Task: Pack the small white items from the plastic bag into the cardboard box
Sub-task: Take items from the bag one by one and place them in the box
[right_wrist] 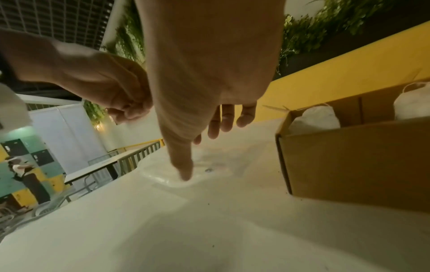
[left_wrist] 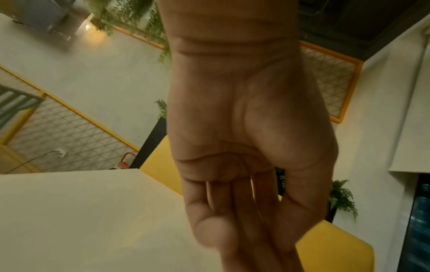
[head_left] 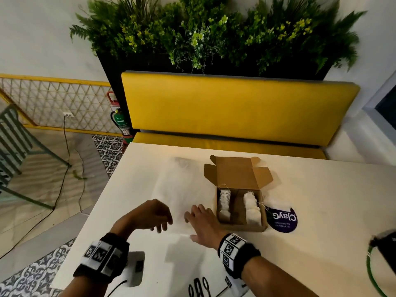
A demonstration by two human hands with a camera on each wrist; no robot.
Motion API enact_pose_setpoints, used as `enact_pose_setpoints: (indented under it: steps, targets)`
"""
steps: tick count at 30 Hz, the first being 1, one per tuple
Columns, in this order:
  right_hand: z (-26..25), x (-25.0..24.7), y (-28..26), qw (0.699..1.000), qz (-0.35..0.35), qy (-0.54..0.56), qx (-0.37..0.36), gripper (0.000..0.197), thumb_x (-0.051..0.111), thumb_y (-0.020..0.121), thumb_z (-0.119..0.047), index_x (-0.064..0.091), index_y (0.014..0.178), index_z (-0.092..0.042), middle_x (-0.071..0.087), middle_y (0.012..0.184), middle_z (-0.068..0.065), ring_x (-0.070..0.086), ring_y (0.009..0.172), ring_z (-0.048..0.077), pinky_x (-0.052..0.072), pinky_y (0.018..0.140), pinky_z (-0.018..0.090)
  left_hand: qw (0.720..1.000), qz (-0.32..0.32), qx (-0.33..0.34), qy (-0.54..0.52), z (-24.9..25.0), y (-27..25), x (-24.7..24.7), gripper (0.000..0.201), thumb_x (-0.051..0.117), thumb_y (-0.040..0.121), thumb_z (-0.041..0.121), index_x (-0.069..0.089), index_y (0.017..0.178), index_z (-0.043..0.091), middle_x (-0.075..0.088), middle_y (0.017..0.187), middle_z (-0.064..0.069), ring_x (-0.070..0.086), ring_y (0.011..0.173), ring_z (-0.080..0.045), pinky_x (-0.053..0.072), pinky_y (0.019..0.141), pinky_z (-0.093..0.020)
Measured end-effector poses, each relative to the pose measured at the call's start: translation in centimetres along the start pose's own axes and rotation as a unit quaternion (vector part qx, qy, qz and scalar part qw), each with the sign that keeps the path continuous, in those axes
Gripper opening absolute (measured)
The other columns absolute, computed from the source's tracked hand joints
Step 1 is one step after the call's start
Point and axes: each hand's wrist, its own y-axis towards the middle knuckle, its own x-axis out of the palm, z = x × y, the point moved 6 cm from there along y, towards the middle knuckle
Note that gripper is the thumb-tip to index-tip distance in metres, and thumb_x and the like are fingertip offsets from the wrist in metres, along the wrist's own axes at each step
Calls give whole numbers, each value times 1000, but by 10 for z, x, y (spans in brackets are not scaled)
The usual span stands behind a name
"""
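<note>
Already the cardboard box point(head_left: 242, 215) sits open on the white table point(head_left: 321, 211), right of centre, its lid flaps folded back toward the far side, and two rows of small white items point(head_left: 250, 205) stand in its left and right compartments with a bare strip of cardboard between them. The plastic bag point(head_left: 177, 189) lies flat and nearly see-through just left of the box; it looks empty or close to it, though its faint outline makes that hard to confirm. The right hand point(head_left: 203, 226) rests flat on the near end of the bag, fingers straight and slightly spread, one fingertip pressing the film in the right wrist view. The left hand point(head_left: 153, 214) hovers just left of it with its fingers hanging loosely curled, and I see nothing held in them. A purple round sticker point(head_left: 282, 218) lies at the right of the box, touching or partly under its wall. From here the likely trouble is the bag itself: thin film clings to skin and table, so a lift or a sweep could drag it against the light box and nudge that out of place. Strings trail over the box's rim, and a passing finger could snag one and pull an item back out. Any item left inside the bag would be easy to miss.
</note>
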Motion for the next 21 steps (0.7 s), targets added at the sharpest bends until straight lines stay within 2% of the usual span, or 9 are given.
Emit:
enact_pose_setpoints:
  steps: [4,7,10,13,15,17,19,20,21]
  targets:
    - [-5,-6,5,999,28,33,9,20,52,88,-22,54,107,-16,56,110,7,50,107,30,42,84,45,998,-66,-19,-13,-31,-15,21,29,50,80,6,74,93,16,74,83,-2,71,77,-14,55,65,-23]
    - [-11,-16,12,997,60,43,21,16,48,89,-21,57,102,-15,60,103,7,54,102,29,45,78,44,996,-69,7,57,-42,-13,33,35,51,83,8,69,112,16,71,108,-1,65,92,-6,48,79,-11]
    - [-13,-25,16,989,114,84,48,17,43,90,-25,56,97,-17,59,96,4,55,96,28,46,72,41,993,-34,29,109,-40,-4,41,45,49,93,13,48,138,20,50,141,3,51,125,-9,38,102,-15]
    - [-15,-45,16,973,195,107,67,22,37,93,-33,54,96,-19,58,94,0,55,91,22,49,72,38,983,54,90,151,-17,3,36,48,39,100,13,34,148,12,32,154,-2,30,143,-16,17,116,-18]
    - [-18,-62,16,962,237,114,71,21,37,96,-33,54,96,-19,58,95,-1,53,90,19,48,74,37,972,120,131,155,0,4,26,46,36,100,9,36,146,5,33,153,-9,31,142,-23,14,116,-19]
    - [-23,-78,14,954,264,122,75,20,37,97,-31,53,98,-19,57,97,-1,52,92,19,47,76,36,973,144,121,134,6,12,19,38,37,96,5,51,129,-6,53,135,-22,50,126,-36,33,113,-36]
    - [-31,-90,13,950,280,115,72,19,37,97,-29,53,101,-18,55,100,0,52,93,19,48,77,35,977,152,96,113,5,31,11,33,37,91,8,64,100,-9,67,101,-27,64,93,-41,52,87,-48]
    - [-37,-95,11,951,281,107,71,19,38,97,-28,53,102,-18,55,102,1,53,94,19,48,78,35,977,136,91,138,12,38,8,36,36,93,11,64,98,-9,67,100,-28,65,92,-39,52,84,-46]
    - [-42,-96,10,952,279,105,67,20,38,96,-28,53,104,-18,55,105,1,53,95,19,49,78,34,981,112,68,146,14,42,9,37,35,97,13,63,110,-7,65,113,-25,62,105,-35,47,93,-42]
